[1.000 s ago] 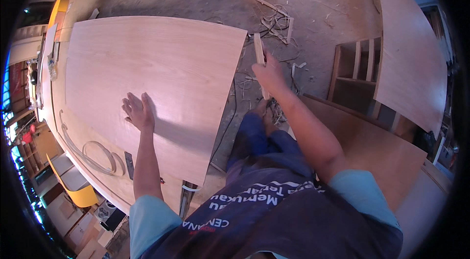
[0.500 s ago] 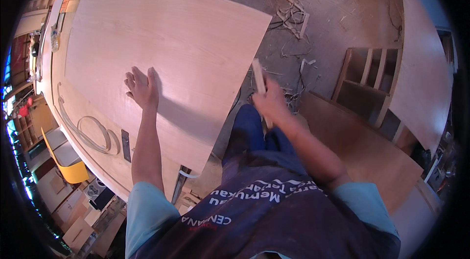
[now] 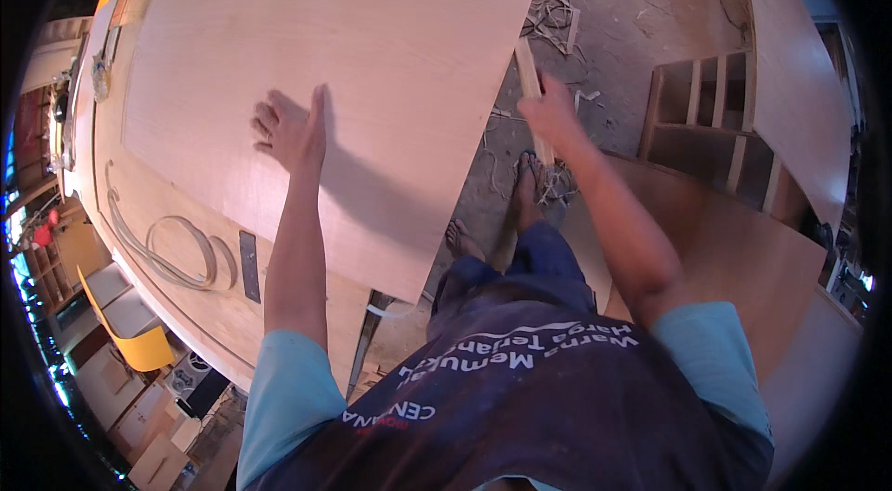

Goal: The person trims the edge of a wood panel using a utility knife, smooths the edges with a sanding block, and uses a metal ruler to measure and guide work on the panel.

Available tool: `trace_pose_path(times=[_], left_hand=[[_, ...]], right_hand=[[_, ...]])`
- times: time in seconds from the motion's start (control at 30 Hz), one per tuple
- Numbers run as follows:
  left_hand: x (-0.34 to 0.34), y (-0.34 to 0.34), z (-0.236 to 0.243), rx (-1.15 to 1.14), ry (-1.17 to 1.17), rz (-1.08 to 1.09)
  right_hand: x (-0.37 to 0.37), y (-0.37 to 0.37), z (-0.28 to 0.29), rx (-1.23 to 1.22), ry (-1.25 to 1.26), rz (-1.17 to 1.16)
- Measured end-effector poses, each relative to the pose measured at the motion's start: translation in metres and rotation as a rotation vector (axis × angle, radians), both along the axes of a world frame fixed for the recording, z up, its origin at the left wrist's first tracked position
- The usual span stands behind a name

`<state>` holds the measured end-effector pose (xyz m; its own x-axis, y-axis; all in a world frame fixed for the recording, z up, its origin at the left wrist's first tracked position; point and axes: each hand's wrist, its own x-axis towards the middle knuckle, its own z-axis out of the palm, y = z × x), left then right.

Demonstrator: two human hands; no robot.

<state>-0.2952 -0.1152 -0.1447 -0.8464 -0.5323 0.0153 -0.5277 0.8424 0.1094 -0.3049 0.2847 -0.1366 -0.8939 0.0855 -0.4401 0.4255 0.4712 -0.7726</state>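
Observation:
A large pale wood panel (image 3: pixel 372 36) lies flat in front of me on a bigger board. My left hand (image 3: pixel 295 136) is at the panel's middle with its fingers spread, holding nothing. A shadow falls to its right; I cannot tell whether the palm touches the surface. My right hand (image 3: pixel 555 115) is closed around a straight strip of light wood (image 3: pixel 528 66). The strip's far end is at the panel's right edge, near the far right corner. The right fingers are partly hidden behind the hand.
Coiled edging strip (image 3: pixel 190 254) and a dark flat metal piece (image 3: pixel 250 266) rest on the board (image 3: pixel 279 310) at left. Thin offcuts (image 3: pixel 557 13) litter the floor by my feet (image 3: pixel 525 184). A wooden cabinet frame (image 3: pixel 692 152) and a brown panel (image 3: pixel 725 259) stand at right.
My right hand has moved away from me along the panel's right edge with the wood strip. The left hand has shifted slightly right and farther over the panel. My feet now show.

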Motion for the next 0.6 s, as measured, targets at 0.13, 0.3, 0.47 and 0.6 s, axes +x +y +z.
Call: trace_pose_path(times=[0.13, 0.3, 0.47, 0.6], left_hand=[[0.006, 0.001, -0.001, 0.007, 0.027, -0.006], [0.008, 0.002, -0.004, -0.006, 0.057, -0.013], [0.038, -0.018, 0.029, 0.156, 0.037, -0.085], [0.092, -0.035, 0.007, 0.153, 0.098, -0.344]], right_hand=[[0.147, -0.047, 0.010, 0.039, -0.100, 0.136], [0.294, -0.065, 0.002, -0.047, -0.224, 0.539], [0.298, -0.038, -0.002, -0.212, -0.113, 0.221], [0.285, 0.016, -0.004, -0.185, -0.206, -0.045]])
